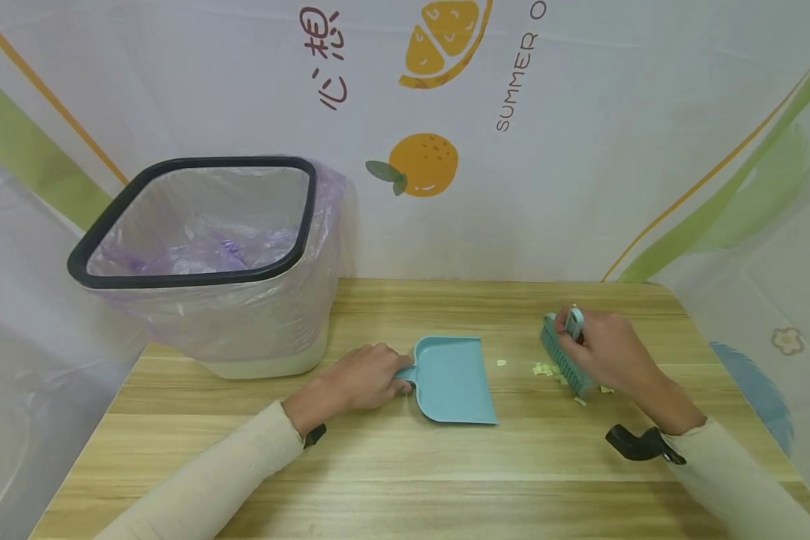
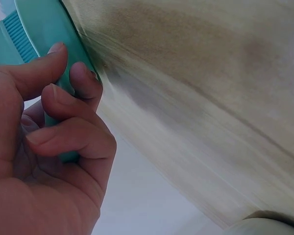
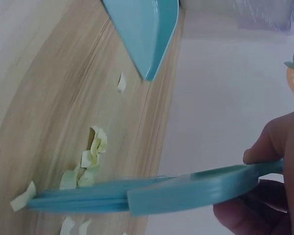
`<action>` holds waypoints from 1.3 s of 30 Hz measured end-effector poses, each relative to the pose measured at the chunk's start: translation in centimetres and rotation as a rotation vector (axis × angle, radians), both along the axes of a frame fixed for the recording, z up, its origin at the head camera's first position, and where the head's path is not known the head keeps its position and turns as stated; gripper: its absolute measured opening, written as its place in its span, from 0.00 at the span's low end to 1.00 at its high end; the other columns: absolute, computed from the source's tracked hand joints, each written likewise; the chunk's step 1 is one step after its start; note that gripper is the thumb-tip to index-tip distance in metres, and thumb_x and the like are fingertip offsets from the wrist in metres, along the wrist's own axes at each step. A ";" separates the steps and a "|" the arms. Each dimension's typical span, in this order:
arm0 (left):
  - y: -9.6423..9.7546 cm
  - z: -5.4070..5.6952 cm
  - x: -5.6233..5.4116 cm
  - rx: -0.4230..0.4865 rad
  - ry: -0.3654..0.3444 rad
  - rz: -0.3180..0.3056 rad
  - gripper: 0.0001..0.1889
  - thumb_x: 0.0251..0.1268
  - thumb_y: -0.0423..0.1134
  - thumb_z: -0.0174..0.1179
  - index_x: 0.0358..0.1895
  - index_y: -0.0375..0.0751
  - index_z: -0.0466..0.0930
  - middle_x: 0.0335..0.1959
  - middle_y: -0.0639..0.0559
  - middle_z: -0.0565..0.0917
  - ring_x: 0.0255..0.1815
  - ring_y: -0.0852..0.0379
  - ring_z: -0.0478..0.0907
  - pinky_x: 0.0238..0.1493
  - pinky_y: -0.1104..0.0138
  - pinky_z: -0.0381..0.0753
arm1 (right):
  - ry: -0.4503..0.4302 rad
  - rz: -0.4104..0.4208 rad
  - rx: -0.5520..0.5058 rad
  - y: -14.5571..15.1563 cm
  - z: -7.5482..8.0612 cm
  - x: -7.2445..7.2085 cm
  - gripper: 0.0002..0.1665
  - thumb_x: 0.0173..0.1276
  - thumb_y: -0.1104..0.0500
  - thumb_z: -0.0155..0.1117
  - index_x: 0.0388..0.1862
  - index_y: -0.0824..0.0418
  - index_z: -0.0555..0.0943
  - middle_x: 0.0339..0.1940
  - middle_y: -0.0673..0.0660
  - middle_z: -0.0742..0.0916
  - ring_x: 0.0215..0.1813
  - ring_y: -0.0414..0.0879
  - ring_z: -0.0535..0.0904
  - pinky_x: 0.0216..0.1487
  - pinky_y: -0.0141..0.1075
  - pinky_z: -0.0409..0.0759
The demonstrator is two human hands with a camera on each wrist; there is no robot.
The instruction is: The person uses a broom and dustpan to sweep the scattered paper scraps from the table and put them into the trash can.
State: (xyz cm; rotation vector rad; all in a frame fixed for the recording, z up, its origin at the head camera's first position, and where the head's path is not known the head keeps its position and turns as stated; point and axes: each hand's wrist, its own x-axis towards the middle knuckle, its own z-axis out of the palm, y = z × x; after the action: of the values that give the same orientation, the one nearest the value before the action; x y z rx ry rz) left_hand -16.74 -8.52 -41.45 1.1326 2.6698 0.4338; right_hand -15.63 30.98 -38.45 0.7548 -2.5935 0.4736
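We gripped the dustpan (image 1: 454, 381) by its handle (image 1: 407, 373) on the table (image 1: 439, 487) with our left hand (image 1: 366, 375), and held the brush (image 1: 564, 361) among pale scraps (image 1: 544, 370) in our right hand (image 1: 610, 350).

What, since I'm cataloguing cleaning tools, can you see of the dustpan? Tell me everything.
The dustpan is light blue-green and looks like plastic: a shallow pan with raised back and sides, a straight open front edge and a handle mostly hidden by the left hand gripping it. It appears to rest on the wood-grain table, hollow side up, front edge facing the brush but apart from it. It looks empty.
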 end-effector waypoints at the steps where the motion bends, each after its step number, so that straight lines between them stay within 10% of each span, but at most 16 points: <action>1: 0.0 0.0 0.0 -0.001 0.000 0.001 0.09 0.80 0.42 0.69 0.51 0.40 0.86 0.28 0.57 0.77 0.28 0.60 0.71 0.33 0.63 0.75 | -0.008 0.004 -0.008 -0.3 0.0 -0.1 0.06 0.75 0.65 0.62 0.36 0.59 0.83 0.19 0.38 0.64 0.22 0.30 0.55 0.23 0.32 0.57; 14: 0.1 0.0 0.0 -0.011 0.001 0.004 0.13 0.80 0.42 0.69 0.57 0.38 0.87 0.31 0.56 0.80 0.29 0.60 0.72 0.35 0.62 0.77 | -0.014 -0.026 -0.101 -2.1 1.1 -0.2 0.06 0.71 0.66 0.62 0.40 0.64 0.86 0.22 0.49 0.84 0.20 0.35 0.68 0.19 0.32 0.66; 29: 0.3 0.2 0.0 -0.017 0.009 0.002 0.10 0.80 0.41 0.70 0.51 0.38 0.87 0.27 0.56 0.77 0.27 0.60 0.70 0.33 0.64 0.74 | -0.020 -0.049 -0.007 -2.2 0.7 0.3 0.06 0.74 0.68 0.63 0.35 0.61 0.83 0.17 0.40 0.65 0.21 0.34 0.57 0.22 0.33 0.60; 39: 0.5 0.6 0.0 -0.049 0.000 0.006 0.09 0.80 0.41 0.70 0.51 0.38 0.87 0.28 0.55 0.77 0.27 0.60 0.70 0.33 0.63 0.74 | -0.037 -0.029 -0.020 -4.0 0.1 -0.2 0.07 0.72 0.69 0.61 0.35 0.60 0.81 0.19 0.44 0.73 0.20 0.37 0.64 0.20 0.36 0.66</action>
State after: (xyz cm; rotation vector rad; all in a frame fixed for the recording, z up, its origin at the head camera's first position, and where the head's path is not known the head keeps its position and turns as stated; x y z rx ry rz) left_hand -16.72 -7.99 -40.89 1.1114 2.6691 0.3674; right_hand -15.82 26.95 -38.38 0.7069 -2.6263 0.5081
